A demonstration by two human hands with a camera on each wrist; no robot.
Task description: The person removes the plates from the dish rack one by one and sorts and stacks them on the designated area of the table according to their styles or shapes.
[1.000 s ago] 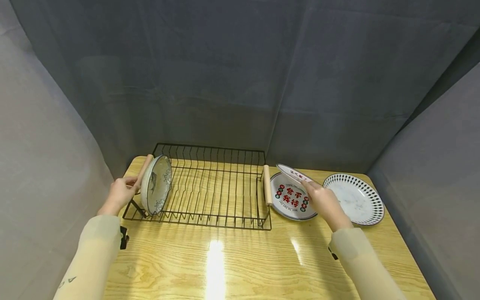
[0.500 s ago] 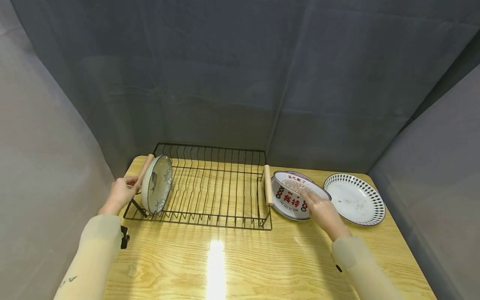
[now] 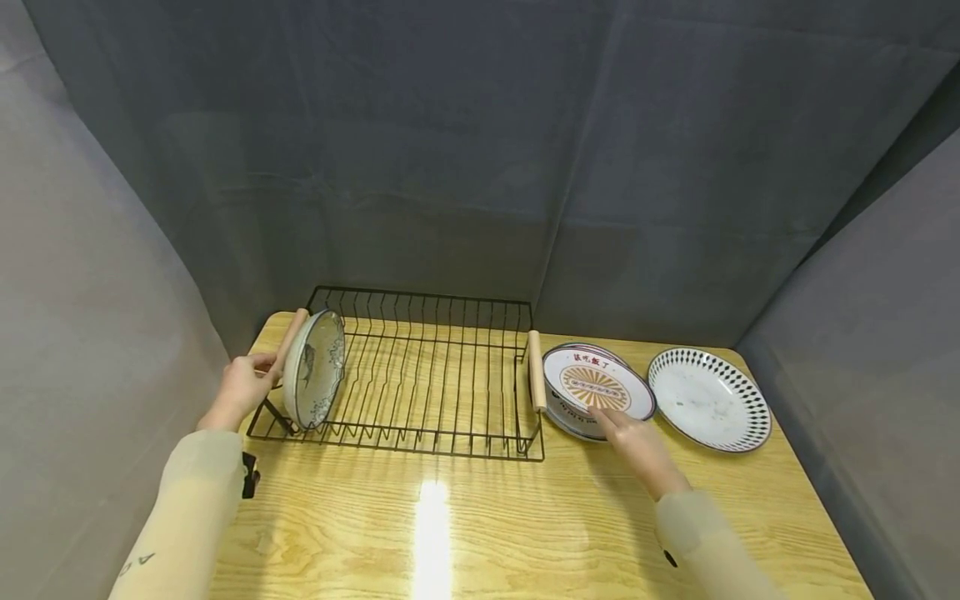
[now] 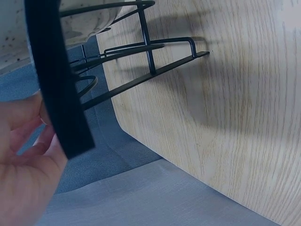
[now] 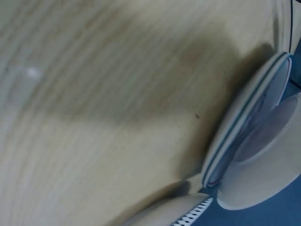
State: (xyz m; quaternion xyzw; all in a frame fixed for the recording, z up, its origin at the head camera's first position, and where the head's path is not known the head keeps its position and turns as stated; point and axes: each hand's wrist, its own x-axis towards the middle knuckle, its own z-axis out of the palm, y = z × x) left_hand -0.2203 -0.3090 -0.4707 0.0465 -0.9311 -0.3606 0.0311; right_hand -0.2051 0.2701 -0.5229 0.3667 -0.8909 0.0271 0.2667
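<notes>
In the head view my left hand (image 3: 242,388) grips the left wooden handle (image 3: 291,343) of a black wire dish rack (image 3: 420,446). Beside that handle a cream bowl-like dish (image 3: 318,371) with a fish drawing stands on edge in the rack. My right hand (image 3: 636,450) pinches the near rim of a white plate (image 3: 630,383) with an orange sunburst and red characters. This plate is tilted above a lower white plate (image 3: 566,419), mostly hidden beneath it. The right wrist view shows the held plate's underside (image 5: 263,169) and the lower plate's rim (image 5: 235,122), not the hand.
A white plate (image 3: 708,404) with a black diamond rim lies at the right of the wooden table (image 3: 517,525). The rack's right wooden handle (image 3: 536,367) stands close to the stacked plates. Grey curtains (image 3: 420,167) enclose the back and sides.
The sunburst plate has turned from nearly edge-on to face up and come down over the lower plate, covering its lettering. My left hand has stayed on the handle.
</notes>
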